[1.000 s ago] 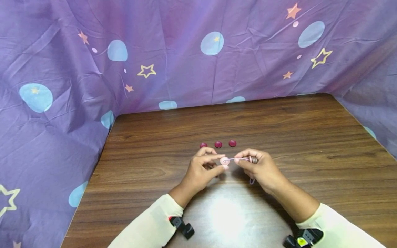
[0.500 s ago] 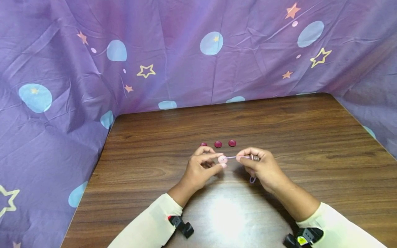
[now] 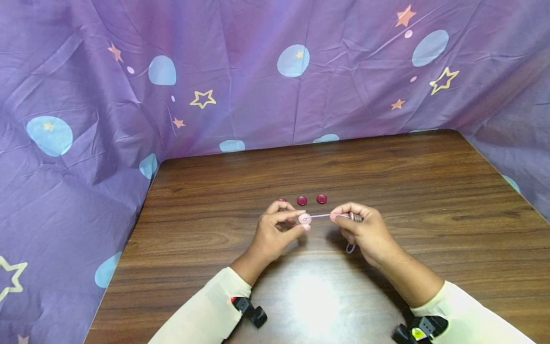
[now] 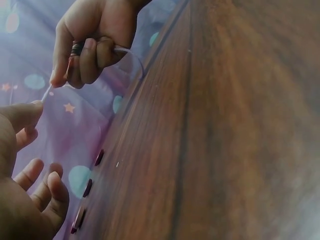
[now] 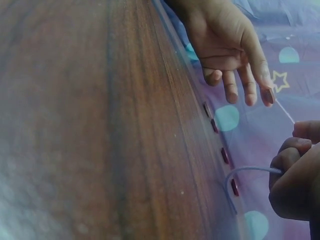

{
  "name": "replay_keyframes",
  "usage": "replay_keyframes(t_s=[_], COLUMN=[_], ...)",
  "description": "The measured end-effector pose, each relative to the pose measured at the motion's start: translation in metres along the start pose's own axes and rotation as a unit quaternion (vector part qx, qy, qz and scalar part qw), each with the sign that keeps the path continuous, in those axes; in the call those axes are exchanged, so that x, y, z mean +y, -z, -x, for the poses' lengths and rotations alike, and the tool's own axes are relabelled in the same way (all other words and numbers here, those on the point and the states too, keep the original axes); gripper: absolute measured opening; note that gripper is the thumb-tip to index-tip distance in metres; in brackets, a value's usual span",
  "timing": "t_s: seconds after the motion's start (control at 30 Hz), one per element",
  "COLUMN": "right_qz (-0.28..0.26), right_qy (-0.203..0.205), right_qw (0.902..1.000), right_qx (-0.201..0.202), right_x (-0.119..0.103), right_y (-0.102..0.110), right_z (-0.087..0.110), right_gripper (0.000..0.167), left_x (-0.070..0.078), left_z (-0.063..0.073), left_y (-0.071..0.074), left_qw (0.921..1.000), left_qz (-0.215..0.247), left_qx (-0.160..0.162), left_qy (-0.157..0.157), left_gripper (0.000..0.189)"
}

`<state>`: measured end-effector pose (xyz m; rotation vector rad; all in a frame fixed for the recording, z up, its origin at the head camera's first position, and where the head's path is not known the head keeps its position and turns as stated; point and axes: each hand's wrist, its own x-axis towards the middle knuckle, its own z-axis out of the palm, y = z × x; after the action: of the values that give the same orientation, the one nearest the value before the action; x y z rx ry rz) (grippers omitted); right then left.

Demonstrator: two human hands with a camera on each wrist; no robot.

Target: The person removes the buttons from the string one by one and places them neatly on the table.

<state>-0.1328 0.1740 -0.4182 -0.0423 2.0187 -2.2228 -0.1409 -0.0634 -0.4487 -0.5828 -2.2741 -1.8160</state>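
Observation:
My left hand [image 3: 271, 231] pinches a pale pink button [image 3: 305, 219] between thumb and index finger, above the table. A thin lilac cord [image 3: 320, 216] passes through the button and runs taut to my right hand [image 3: 365, 231]. The right thumb and index finger pinch the cord there, and the other fingers curl into the palm. A loop of the cord [image 5: 250, 168] hangs below the right fist. Between the right fingers shows a small stack of brown discs [image 3: 355, 218]. Dark red buttons [image 3: 302, 200] lie in a row just beyond the hands, the leftmost partly hidden by the left fingers.
The dark wood-grain table [image 3: 215, 191] extends around both hands. A purple cloth [image 3: 258, 110] with stars and dots hangs along its back and sides. A bright light reflection lies on the near tabletop. Each sleeve carries a black wrist camera [image 3: 251, 310].
The left hand has drawn slightly left and away with the pink button, while the right has shifted a little to the right. The stretch of cord between them has grown longer.

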Motion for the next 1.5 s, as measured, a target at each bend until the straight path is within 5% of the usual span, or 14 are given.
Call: replay_keyframes(t_s=[0.57, 1.17, 1.5], right_qz=[-0.004, 0.003, 0.0], right_qy=[-0.017, -0.02, -0.012], right_qw=[0.9993, 0.9995, 0.9997], right_qx=[0.032, 0.025, 0.02], right_x=[-0.003, -0.001, -0.001], right_y=[0.0, 0.001, 0.001], right_z=[-0.001, -0.002, -0.001], right_gripper=[0.015, 0.026, 0.02], left_x=[-0.005, -0.009, -0.01], left_z=[-0.004, -0.004, -0.004], left_y=[0.008, 0.011, 0.01], left_qw=[0.999, 0.992, 0.9829], left_qz=[-0.041, -0.119, -0.163], left_qx=[0.014, 0.025, 0.015], left_qy=[-0.014, 0.033, 0.085], left_gripper=[0.031, 0.031, 0.032])
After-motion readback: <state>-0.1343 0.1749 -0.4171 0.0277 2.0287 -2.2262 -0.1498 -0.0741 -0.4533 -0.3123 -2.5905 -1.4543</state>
